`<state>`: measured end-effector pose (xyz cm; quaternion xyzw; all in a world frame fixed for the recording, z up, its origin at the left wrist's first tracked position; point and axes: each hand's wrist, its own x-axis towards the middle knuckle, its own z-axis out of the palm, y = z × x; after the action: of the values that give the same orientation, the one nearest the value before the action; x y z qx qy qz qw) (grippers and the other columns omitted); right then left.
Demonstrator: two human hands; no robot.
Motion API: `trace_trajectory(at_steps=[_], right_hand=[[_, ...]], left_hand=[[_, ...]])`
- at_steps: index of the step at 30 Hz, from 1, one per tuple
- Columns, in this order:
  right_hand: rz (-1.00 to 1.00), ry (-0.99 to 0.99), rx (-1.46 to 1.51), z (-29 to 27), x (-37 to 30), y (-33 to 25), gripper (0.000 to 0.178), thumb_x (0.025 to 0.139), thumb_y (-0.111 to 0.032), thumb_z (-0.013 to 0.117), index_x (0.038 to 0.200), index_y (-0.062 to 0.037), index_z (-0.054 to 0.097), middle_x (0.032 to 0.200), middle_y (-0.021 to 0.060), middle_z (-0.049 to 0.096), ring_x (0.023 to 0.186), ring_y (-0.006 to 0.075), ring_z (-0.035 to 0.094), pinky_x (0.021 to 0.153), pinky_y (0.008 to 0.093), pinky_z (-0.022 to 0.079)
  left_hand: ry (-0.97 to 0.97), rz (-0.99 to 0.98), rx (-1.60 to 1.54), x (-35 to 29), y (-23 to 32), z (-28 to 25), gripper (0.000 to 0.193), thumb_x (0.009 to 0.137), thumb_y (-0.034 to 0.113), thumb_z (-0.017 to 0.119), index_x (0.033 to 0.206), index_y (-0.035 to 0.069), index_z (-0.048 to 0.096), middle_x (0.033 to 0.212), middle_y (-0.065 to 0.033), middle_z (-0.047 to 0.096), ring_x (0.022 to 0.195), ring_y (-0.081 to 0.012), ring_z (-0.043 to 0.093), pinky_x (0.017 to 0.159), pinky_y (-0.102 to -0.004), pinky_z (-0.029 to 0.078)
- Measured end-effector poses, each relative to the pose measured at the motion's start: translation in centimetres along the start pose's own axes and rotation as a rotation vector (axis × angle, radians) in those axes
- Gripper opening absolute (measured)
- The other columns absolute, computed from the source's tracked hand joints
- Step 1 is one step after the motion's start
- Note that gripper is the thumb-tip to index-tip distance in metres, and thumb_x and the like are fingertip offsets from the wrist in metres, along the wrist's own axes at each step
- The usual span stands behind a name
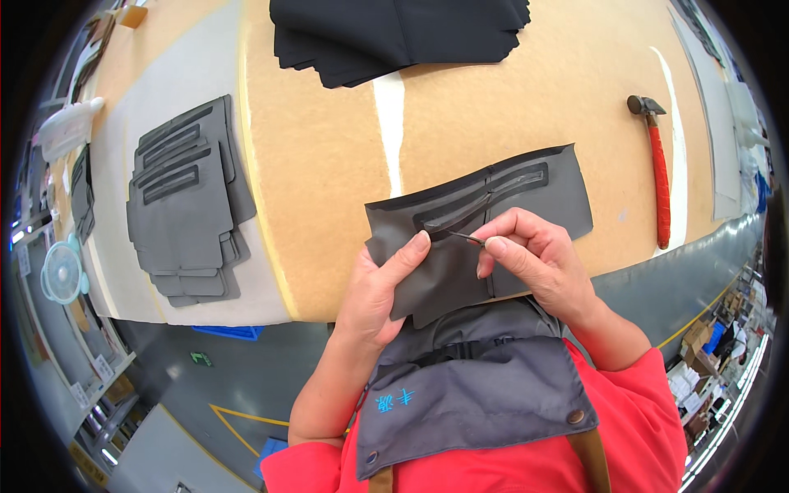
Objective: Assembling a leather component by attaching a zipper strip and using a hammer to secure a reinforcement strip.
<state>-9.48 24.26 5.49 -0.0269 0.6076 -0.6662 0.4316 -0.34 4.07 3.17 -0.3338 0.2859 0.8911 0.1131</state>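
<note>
You seem to be at a fine detail step on the gray panel (448, 279), which lies in the middle of the frame, tilted a little, partly over the near edge of the table (316, 156) and close to your body. The work sits at the left end of the long dark-edged slot (518, 181), where your two thumbs come near each other. The next move, I judge, calls for a steady panel and a small, controlled motion of your right fingertips, since a hard tug could crease the thin sheet.

Your left hand (382, 283) grips the panel's left side: the thumb presses on top, just beside the slot's end, and the fingers go out of sight beneath. Your left forearm rises from the lower middle of the frame.

Your right hand (538, 261) comes in from the lower right, its knuckles toward the top of the frame and its fingers curled over the panel. Thumb and forefinger make a narrow pinch on a thin dark piece (466, 237) that points left toward the slot's end; I cannot tell whether it is a strip or a slim tool, nor whether the other fingers touch the panel.
</note>
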Motion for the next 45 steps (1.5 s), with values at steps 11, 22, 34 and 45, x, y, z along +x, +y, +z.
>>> trace_trajectory(at_steps=[11,22,34,45], right_hand=[[0.062,0.021,-0.152,-0.1,0.0,-0.5,0.020,0.104,-0.017,0.064,0.110,0.0026,0.067,0.089,0.0046,0.069,0.085,0.0097,0.066,0.081,0.0257,0.051],[0.066,0.017,-0.075,0.0,0.2,-0.4,0.022,0.103,-0.021,0.066,0.104,0.0008,0.068,0.085,0.0031,0.071,0.083,0.0062,0.064,0.077,0.0233,0.050],[0.081,0.025,-0.077,0.4,0.1,-0.3,0.022,0.103,-0.022,0.067,0.104,0.0008,0.067,0.087,0.0029,0.071,0.084,0.0063,0.064,0.078,0.0232,0.050],[0.050,0.049,-0.109,0.7,0.1,0.0,0.020,0.103,-0.019,0.068,0.101,0.0008,0.067,0.086,0.0022,0.069,0.082,0.0062,0.064,0.075,0.0225,0.050]], left_hand=[[0.029,0.085,0.130,-0.4,0.0,0.3,0.026,0.096,0.011,0.075,0.118,-0.001,0.068,0.112,-0.0084,0.073,0.099,-0.0137,0.068,0.087,-0.0294,0.055],[0.070,0.134,0.231,-0.9,0.4,0.7,0.023,0.096,0.010,0.075,0.116,-0.001,0.069,0.110,-0.0076,0.073,0.097,-0.0121,0.068,0.086,-0.0279,0.055],[0.053,0.114,0.194,-0.8,-0.4,0.5,0.023,0.097,0.011,0.075,0.116,0.000,0.069,0.109,-0.0061,0.073,0.097,-0.0112,0.067,0.086,-0.0273,0.054],[0.069,0.116,0.239,-1.3,-0.4,0.8,0.022,0.098,0.013,0.074,0.114,-0.001,0.070,0.107,-0.0059,0.073,0.095,-0.0099,0.065,0.084,-0.0258,0.053]])
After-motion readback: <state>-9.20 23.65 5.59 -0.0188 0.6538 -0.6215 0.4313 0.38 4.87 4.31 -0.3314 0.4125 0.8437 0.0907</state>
